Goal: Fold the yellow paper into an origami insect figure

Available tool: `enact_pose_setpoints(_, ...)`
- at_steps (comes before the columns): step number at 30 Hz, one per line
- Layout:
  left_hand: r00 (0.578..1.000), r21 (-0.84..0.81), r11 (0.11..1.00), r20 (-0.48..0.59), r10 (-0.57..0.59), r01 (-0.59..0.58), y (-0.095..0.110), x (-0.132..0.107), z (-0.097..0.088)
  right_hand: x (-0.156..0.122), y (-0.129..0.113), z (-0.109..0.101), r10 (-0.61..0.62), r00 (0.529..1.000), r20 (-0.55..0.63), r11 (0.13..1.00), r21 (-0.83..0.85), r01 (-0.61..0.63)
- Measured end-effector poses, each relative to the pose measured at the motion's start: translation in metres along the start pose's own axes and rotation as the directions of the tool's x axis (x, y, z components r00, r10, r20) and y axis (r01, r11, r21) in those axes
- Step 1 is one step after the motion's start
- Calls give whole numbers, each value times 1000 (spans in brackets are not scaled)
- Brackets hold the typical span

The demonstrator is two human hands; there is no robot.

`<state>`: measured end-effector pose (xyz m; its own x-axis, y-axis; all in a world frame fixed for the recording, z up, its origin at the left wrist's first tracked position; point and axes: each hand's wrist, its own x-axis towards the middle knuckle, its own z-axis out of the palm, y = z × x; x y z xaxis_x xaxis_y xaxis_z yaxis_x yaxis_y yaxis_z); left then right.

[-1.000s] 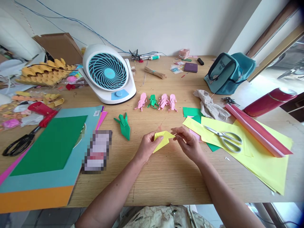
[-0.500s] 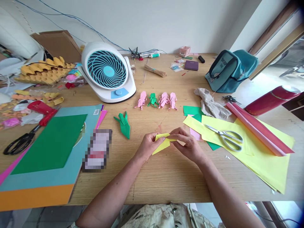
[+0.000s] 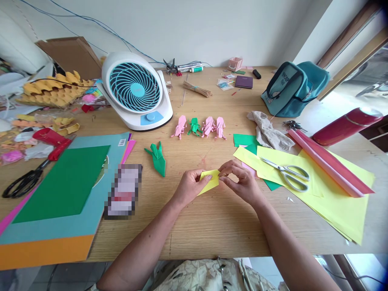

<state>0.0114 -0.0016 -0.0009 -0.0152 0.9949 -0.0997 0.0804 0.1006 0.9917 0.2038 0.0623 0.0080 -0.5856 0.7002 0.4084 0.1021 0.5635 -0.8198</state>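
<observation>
A small folded piece of yellow paper (image 3: 210, 179) lies low over the wooden table (image 3: 212, 218), held between both hands. My left hand (image 3: 189, 186) grips its left side with thumb on top. My right hand (image 3: 241, 182) pinches its right end with curled fingers. Beyond the hands, a green folded paper figure (image 3: 158, 158) lies to the left, and a row of small paper frogs, pink (image 3: 181, 126) and green (image 3: 194, 126), stands farther back.
Silver scissors (image 3: 287, 174) rest on yellow sheets (image 3: 342, 202) at right, beside rolled pink paper (image 3: 327, 163), a red bottle (image 3: 345, 125) and a teal bag (image 3: 291, 89). Coloured card sheets (image 3: 60, 186), black scissors (image 3: 21, 182) and a desk fan (image 3: 135, 91) occupy the left.
My right hand has closed in onto the yellow paper's right end, and the piece now looks folded smaller. Both hands stay in about the same spot.
</observation>
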Motion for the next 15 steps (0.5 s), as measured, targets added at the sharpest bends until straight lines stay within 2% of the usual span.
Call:
enact_pose_setpoints(7, 1000, 134, 991, -19, 19, -17, 5, -3, 2, -2, 9, 4, 150, 988, -38, 973, 181, -140)
enact_pose_setpoints(15, 1000, 163, 987, 14, 3, -5, 4, -4, 5, -3, 14, 13, 315, 947, -60, 906, 316, -281)
